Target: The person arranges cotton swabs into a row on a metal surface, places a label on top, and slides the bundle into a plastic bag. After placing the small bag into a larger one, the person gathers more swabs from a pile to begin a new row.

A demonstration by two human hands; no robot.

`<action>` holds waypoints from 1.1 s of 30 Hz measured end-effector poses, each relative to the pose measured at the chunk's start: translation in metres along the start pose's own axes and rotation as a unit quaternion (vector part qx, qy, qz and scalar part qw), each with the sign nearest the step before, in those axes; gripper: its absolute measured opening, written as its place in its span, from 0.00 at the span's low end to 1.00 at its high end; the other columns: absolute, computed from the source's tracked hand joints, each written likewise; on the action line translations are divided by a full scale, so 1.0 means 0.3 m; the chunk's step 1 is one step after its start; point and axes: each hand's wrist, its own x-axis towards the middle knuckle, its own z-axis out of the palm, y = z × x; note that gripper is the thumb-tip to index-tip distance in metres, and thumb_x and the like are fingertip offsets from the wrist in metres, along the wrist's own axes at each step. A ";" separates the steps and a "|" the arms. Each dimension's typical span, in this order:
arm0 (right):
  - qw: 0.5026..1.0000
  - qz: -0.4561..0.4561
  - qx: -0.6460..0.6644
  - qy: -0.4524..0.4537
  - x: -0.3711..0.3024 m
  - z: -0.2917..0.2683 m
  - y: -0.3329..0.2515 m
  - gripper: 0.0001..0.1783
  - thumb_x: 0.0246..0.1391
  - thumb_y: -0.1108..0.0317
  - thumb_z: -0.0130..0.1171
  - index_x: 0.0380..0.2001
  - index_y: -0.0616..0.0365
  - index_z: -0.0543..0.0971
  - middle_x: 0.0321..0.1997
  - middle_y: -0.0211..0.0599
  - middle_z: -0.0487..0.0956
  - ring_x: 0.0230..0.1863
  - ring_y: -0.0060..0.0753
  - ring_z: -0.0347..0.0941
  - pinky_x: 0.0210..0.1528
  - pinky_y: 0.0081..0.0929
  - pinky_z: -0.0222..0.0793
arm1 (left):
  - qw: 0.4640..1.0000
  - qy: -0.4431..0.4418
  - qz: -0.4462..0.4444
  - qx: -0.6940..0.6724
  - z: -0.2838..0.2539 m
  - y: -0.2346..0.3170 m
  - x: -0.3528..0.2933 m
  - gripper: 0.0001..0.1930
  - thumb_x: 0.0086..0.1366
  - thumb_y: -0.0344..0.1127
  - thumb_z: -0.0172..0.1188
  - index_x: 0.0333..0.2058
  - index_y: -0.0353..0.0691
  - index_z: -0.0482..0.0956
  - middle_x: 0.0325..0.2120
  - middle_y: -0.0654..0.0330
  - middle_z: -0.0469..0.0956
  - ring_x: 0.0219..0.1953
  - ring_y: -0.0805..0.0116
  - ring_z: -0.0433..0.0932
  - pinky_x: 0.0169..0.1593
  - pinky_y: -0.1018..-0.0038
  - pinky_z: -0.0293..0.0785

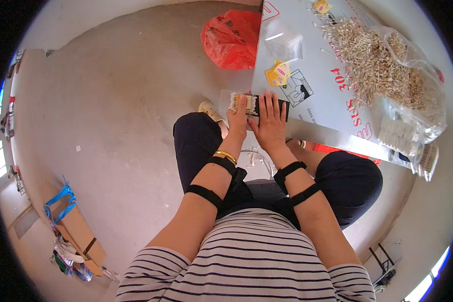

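Swabs (250, 103) lie under the left hand (237, 124), beside the right hand (272, 130).

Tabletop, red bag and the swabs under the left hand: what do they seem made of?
Tabletop: probably metal, smooth grey, judging by its shiny front edge. Red bag: likely thin plastic, slightly glossy, with crinkles. Swabs: matte white tips suggest cotton; stick material unclear.

Smooth clear plastic packet (233, 102), smooth metallic tabletop (321, 111), wood-like swabs (377, 65), crinkled red plastic bag (231, 40), matt floor (121, 95)
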 end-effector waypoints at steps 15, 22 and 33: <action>1.000 0.009 -0.006 0.007 0.013 0.052 -0.047 0.52 0.58 0.50 0.61 0.76 0.63 0.50 0.82 0.54 0.43 0.82 0.64 0.34 0.79 0.62 0.30 | 0.999 -0.009 -0.014 -0.029 0.004 0.025 -0.015 0.22 0.71 0.47 0.65 0.55 0.37 0.82 0.45 0.63 0.82 0.44 0.73 0.80 0.48 0.73 0.78; 1.000 0.020 0.007 0.003 0.017 0.035 -0.050 0.51 0.58 0.52 0.62 0.75 0.66 0.51 0.82 0.56 0.44 0.82 0.64 0.35 0.79 0.62 0.32 | 0.999 -0.024 -0.024 -0.037 -0.005 0.021 -0.010 0.22 0.72 0.46 0.64 0.56 0.36 0.80 0.47 0.62 0.81 0.46 0.72 0.80 0.51 0.72 0.77; 0.978 0.037 0.179 0.100 0.115 -0.037 0.034 0.34 0.53 0.65 0.68 0.63 0.56 0.72 0.69 0.46 0.67 0.70 0.55 0.60 0.73 0.50 0.52 | 0.997 0.071 -0.042 -0.004 -0.089 0.011 -0.059 0.20 0.65 0.50 0.71 0.46 0.42 0.83 0.42 0.67 0.82 0.42 0.76 0.77 0.49 0.76 0.72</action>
